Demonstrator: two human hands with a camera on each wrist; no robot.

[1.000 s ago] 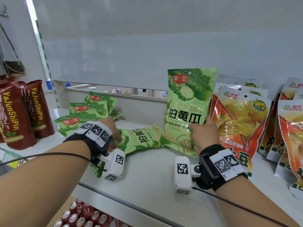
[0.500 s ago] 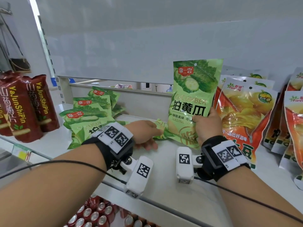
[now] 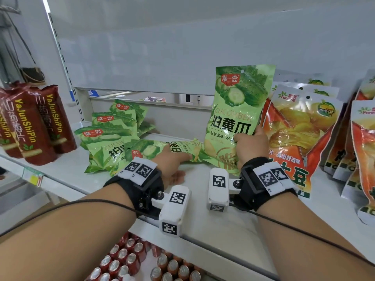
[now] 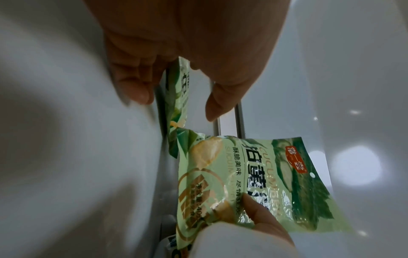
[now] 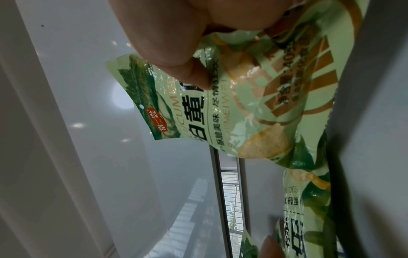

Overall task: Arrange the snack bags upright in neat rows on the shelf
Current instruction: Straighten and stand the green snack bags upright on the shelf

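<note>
Several dark red snack bags [image 3: 38,126] stand upright at the far left of the white shelf [image 3: 219,224]. Just to their right, a loose pile of green cucumber bags [image 3: 113,138] lies flat and overlapping. The left hand [image 3: 172,165] reaches over the flat bag nearest the middle [image 3: 162,150]; in the left wrist view the thumb and fingers [image 4: 137,87] sit either side of that bag's edge, though whether they actually pinch it cannot be told. Right of it, the right hand [image 3: 251,147] grips the lower half of one upright cucumber bag [image 3: 239,110], thumb across its front and fingers behind, its bottom edge at the shelf surface. Next to that bag stand rows of orange and yellow chip bags [image 3: 300,134], upright and leaning slightly. Red drink cans [image 3: 125,260] fill the level below.
</note>
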